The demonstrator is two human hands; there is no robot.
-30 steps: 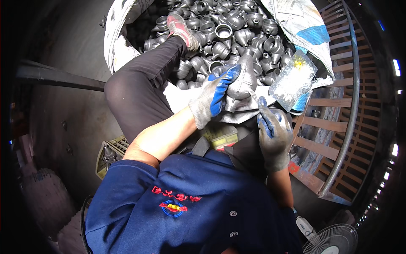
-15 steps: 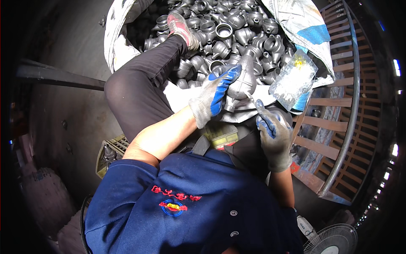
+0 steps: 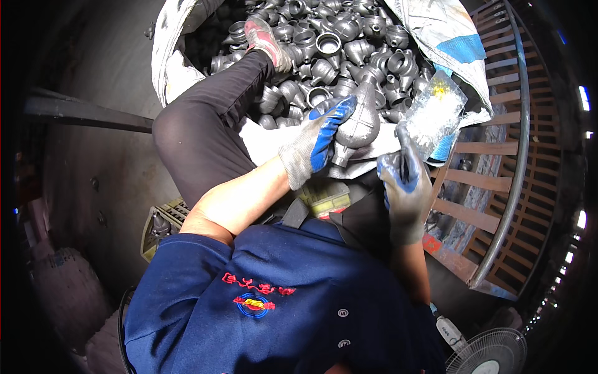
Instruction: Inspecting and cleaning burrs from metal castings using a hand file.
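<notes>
My left hand (image 3: 321,134), in a grey and blue coated glove, is closed round a grey bulb-shaped metal casting (image 3: 361,124). The casting is tilted, with a narrow neck toward me and a wider end toward the pile. Just right of it, apart from it, is my right hand (image 3: 405,184) in a matching glove. Its fingers are bent together, with a long greyish tip pointing up; whether that is a finger or a slim tool I cannot make out. Several similar castings (image 3: 324,71) lie heaped in a big white woven sack (image 3: 167,62) in front of me.
A clear plastic-like sheet with white patches (image 3: 433,115) lies on the sack's right edge. A slatted rack with a metal rail (image 3: 520,137) stands at the right. My shoe (image 3: 265,40) rests on the pile. A yellow-green crate (image 3: 152,237) is at left, a fan (image 3: 492,355) low right.
My right hand has moved away from the casting, slightly right and up, and its tip now points upward. My left hand and the casting have barely moved.
</notes>
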